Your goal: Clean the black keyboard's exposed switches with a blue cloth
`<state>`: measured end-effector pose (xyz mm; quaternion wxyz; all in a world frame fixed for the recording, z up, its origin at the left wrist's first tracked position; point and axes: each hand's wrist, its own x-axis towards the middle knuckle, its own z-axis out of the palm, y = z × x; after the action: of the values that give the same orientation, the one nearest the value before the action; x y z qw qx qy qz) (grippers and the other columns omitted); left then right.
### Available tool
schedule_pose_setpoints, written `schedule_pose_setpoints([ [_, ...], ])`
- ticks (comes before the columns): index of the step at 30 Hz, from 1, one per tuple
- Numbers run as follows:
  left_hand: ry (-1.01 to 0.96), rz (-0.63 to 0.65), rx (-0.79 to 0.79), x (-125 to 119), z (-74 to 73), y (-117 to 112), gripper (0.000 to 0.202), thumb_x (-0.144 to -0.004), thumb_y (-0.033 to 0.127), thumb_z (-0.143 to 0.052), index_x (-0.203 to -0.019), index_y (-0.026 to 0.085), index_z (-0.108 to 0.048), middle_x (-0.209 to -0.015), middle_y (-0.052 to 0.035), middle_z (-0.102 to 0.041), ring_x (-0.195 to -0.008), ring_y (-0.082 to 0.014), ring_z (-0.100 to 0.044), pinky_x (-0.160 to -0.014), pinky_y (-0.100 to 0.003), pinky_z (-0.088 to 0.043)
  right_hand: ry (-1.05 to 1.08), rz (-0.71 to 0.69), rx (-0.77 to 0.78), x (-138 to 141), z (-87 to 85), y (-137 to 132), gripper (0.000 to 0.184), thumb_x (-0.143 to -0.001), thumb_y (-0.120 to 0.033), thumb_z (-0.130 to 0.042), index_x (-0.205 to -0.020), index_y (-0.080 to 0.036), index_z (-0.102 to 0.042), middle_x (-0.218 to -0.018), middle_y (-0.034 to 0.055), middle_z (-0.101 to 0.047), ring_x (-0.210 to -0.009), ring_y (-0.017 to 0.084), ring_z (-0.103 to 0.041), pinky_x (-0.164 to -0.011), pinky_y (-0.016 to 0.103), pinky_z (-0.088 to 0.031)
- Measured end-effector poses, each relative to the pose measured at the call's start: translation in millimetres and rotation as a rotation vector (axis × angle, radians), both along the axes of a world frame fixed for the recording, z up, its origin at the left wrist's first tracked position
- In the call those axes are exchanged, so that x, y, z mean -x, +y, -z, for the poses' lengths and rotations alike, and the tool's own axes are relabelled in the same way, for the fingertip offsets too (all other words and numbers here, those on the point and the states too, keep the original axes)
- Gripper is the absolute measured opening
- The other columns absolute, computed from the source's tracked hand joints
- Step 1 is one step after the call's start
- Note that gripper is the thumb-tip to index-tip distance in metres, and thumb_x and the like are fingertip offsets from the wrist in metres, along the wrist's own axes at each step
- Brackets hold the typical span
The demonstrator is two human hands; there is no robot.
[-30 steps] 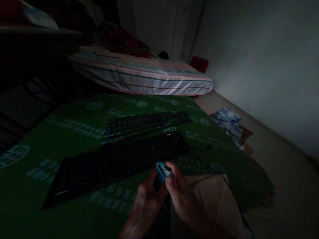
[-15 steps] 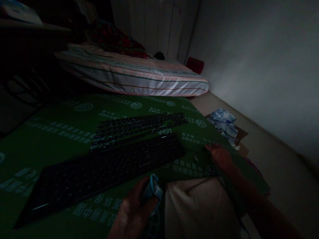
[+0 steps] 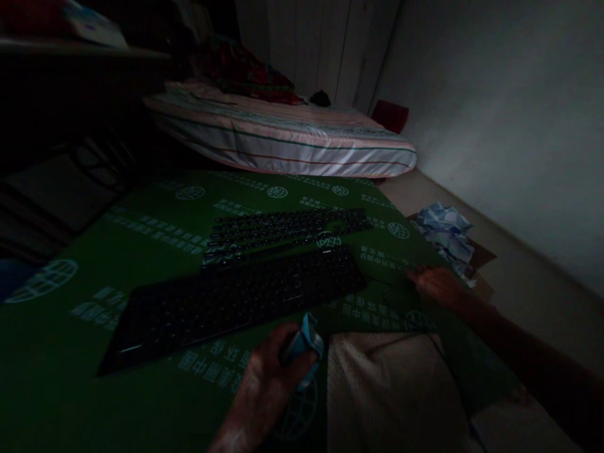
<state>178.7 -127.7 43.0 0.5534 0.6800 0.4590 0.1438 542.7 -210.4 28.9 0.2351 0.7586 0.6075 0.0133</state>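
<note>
Two hands work over a green surface (image 3: pixel 56 343), well apart from each other. The left hand (image 3: pixel 270 372) is curled around a blue item (image 3: pixel 310 341) — thumb on one side, fingers on the other — and holds it just in front of a black keyboard (image 3: pixel 226 308); whether it is a wrapper or a cloth is too dim to tell. The right hand (image 3: pixel 436 284) is stretched toward the right edge of the surface, fingertips low; whether they pinch something or merely touch down, I cannot tell. Behind the keyboard lies a dark grid of keys (image 3: pixel 274 225), and a beige towel (image 3: pixel 387 384) lies beside the left hand. The step in hand looks to be a sideways reach by the right hand while the left holds the blue item. The next move, I judge, calls for sure fingers on the right, a steady left, and care around the thin cord (image 3: pixel 378 280) at the keyboard's right end.
</note>
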Motion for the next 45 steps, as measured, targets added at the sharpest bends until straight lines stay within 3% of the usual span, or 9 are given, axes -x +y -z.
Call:
schedule_pose_setpoints([
  [4,-0.003,-0.013,0.023,2,-1.1,-1,0.038,-0.070,0.045,-0.056,-0.097,0.018,-0.062,-0.080,-0.0007,-0.066,-0.072,-0.0194,-0.060,-0.062,-0.027,-0.045,0.091,0.069,-0.222,-8,9.4,-11,0.021,-0.079,-0.022,-0.049,-0.094,-0.017,-0.062,-0.094,0.0118,-0.068,-0.076,0.022,-0.065,-0.062,0.029,-0.043],
  [7,0.003,-0.030,0.044,2,-3.3,-2,0.038,-0.070,0.045,-0.056,-0.096,0.018,-0.062,-0.078,-0.0007,-0.065,-0.071,-0.0187,-0.059,-0.062,-0.027,-0.044,0.353,0.192,-0.606,5,9.0,-19,0.011,-0.076,-0.026,-0.050,-0.078,-0.021,-0.060,-0.073,0.0042,-0.067,-0.065,0.018,-0.062,-0.058,0.028,-0.043],
  [10,-0.013,-0.049,0.064,-1,-5.2,-2,0.038,-0.070,0.043,-0.057,-0.096,0.017,-0.063,-0.078,-0.0007,-0.064,-0.070,-0.0176,-0.057,-0.062,-0.026,-0.044,0.761,0.229,-0.945,43,-2.4,-23,0.012,-0.074,-0.033,-0.058,-0.071,-0.022,-0.056,-0.063,0.0011,-0.064,-0.061,0.018,-0.062,-0.059,0.028,-0.047],
  [13,-0.038,-0.044,0.079,-6,-4.5,-3,0.037,-0.069,0.041,-0.059,-0.095,0.016,-0.064,-0.076,-0.0002,-0.063,-0.066,-0.0161,-0.055,-0.058,-0.025,-0.042,1.222,0.268,-1.046,94,-15.2,-22,0.013,-0.077,-0.033,-0.061,-0.073,-0.021,-0.057,-0.062,0.0008,-0.065,-0.066,0.019,-0.066,-0.064,0.030,-0.050],
  [19,-0.163,0.001,0.185,-8,3.4,-8,0.036,-0.069,0.035,-0.064,-0.099,0.015,-0.065,-0.076,-0.0008,-0.063,-0.066,-0.0147,-0.054,-0.057,-0.023,-0.040,1.691,0.287,-0.812,168,-18.2,-1,0.014,-0.079,-0.032,-0.062,-0.074,-0.020,-0.059,-0.060,0.0001,-0.064,-0.060,0.015,-0.063,-0.059,0.026,-0.048],
  [25,-0.405,0.004,0.375,-4,12.7,-10,0.044,-0.069,0.031,-0.071,-0.109,0.015,-0.065,-0.083,-0.0015,-0.064,-0.068,-0.0121,-0.054,-0.062,-0.021,-0.042,1.676,0.275,-0.597,189,-14.2,14,0.016,-0.078,-0.032,-0.062,-0.071,-0.018,-0.058,-0.059,-0.0018,-0.057,-0.055,0.011,-0.054,-0.052,0.022,-0.040],
  [34,-0.550,0.010,0.577,-1,13.0,-10,0.049,-0.066,0.025,-0.075,-0.114,0.017,-0.065,-0.094,-0.0051,-0.068,-0.077,-0.0157,-0.059,-0.070,-0.024,-0.046,1.693,0.340,-0.738,193,-3.4,13,0.015,-0.078,-0.029,-0.063,-0.091,-0.020,-0.064,-0.068,-0.0011,-0.064,-0.058,0.011,-0.059,-0.055,0.022,-0.046],
  [40,-0.585,-0.006,0.583,1,14.8,-9,0.044,-0.069,0.025,-0.074,-0.112,0.017,-0.066,-0.093,-0.0054,-0.069,-0.072,-0.0130,-0.058,-0.065,-0.021,-0.045,1.749,0.318,-0.753,191,-12.5,15,0.011,-0.077,-0.029,-0.063,-0.079,-0.018,-0.064,-0.057,-0.0003,-0.064,-0.049,0.012,-0.058,-0.050,0.024,-0.048],
  [45,-0.538,-0.003,0.540,0,13.6,-11,0.042,-0.069,0.025,-0.074,-0.110,0.019,-0.067,-0.090,-0.0028,-0.068,-0.070,-0.0115,-0.057,-0.065,-0.020,-0.045,1.714,0.348,-0.794,191,-11.8,16,0.011,-0.076,-0.027,-0.063,-0.082,-0.018,-0.061,-0.061,0.0006,-0.066,-0.050,0.012,-0.059,-0.051,0.024,-0.048],
])
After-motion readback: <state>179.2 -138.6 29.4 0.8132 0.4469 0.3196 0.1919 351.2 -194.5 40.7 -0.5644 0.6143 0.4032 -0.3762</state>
